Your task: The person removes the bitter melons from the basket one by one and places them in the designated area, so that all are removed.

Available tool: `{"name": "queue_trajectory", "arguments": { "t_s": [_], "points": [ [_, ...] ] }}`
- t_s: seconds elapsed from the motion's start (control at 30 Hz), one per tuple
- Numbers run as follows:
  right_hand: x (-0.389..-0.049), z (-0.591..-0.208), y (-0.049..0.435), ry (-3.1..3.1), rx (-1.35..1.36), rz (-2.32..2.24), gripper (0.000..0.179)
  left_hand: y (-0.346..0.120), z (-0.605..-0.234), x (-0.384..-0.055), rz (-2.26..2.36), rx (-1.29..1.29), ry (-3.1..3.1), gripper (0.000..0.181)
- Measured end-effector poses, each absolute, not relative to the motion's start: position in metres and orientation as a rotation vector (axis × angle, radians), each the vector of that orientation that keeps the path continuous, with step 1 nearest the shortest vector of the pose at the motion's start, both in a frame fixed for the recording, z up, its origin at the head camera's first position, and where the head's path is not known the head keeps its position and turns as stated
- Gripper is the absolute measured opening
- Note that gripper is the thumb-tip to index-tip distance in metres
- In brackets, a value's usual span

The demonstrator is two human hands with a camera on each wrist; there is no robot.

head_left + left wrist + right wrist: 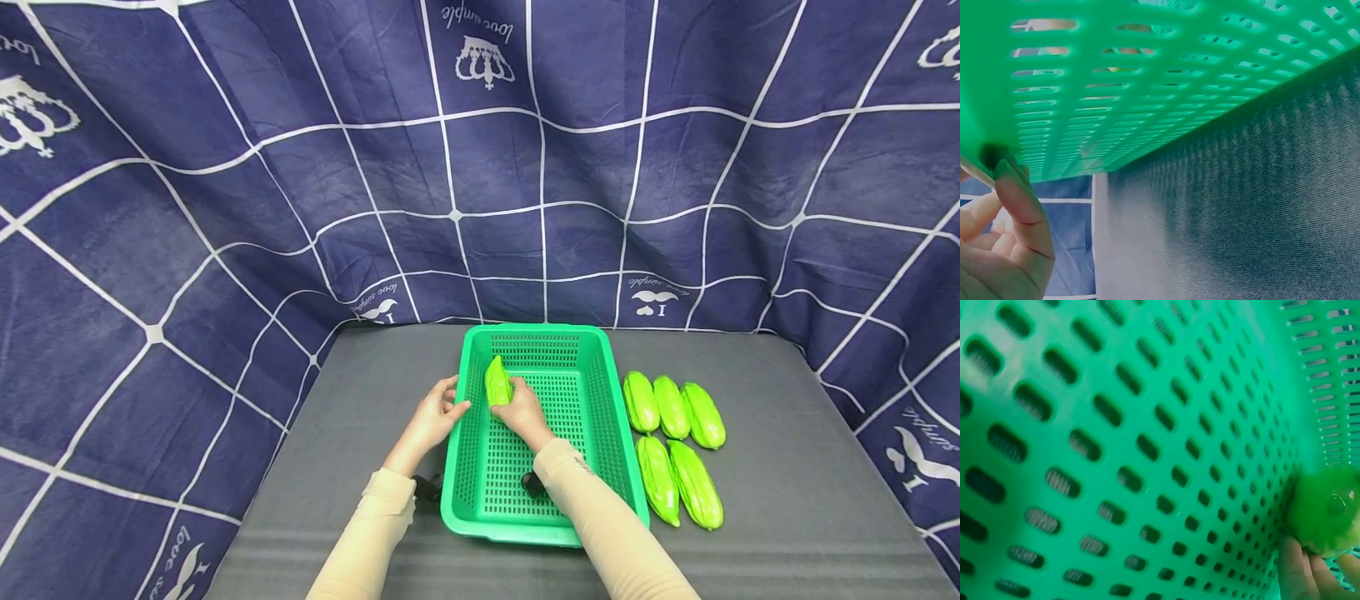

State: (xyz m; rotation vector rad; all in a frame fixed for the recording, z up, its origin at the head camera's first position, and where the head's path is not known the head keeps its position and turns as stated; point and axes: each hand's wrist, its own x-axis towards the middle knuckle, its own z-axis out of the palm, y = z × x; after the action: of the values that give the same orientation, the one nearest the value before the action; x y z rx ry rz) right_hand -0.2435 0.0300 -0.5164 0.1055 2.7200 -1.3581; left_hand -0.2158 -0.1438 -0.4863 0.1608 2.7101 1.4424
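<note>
A green plastic basket [517, 531] with slotted walls and floor stands on the grey table. My left hand [433, 417] pinches its left rim, thumb over the edge and fingers outside; from the left wrist view, a bent finger [1022, 206] meets the underside of the rim. Inside, near the far left corner, my right hand [522, 410] grips a light green bitter melon [497, 382], its tip pointing away from me. The right wrist view shows the melon [1325, 512] low by the basket floor, with fingertips [1294, 565] against it.
To the right of the basket lie several more bitter melons [671, 407], in two rows on the table. A dark blue cloth [585, 167] with white grid lines hangs behind the table and along both sides. The grey tabletop [795, 467] extends left and right of the basket.
</note>
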Motion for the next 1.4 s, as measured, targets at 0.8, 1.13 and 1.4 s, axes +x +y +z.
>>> {"name": "queue_trajectory", "arguments": {
  "t_s": [0.8, 1.13, 1.4],
  "points": [
    [-0.240, -0.480, 0.070, 2.536, 0.214, -1.591, 0.067, -0.139, -0.490, -0.220, 1.456, 0.124, 2.705, 0.055],
    [-0.227, -0.444, 0.098, 2.437, 0.208, -1.748, 0.068, -0.139, -0.488, -0.217, 1.434, 0.107, 2.697, 0.057],
    [-0.211, -0.418, 0.131, 2.409, 0.171, -1.845, 0.070, -0.141, -0.488, -0.215, 1.456, 0.104, 2.695, 0.057]
  ]
}}
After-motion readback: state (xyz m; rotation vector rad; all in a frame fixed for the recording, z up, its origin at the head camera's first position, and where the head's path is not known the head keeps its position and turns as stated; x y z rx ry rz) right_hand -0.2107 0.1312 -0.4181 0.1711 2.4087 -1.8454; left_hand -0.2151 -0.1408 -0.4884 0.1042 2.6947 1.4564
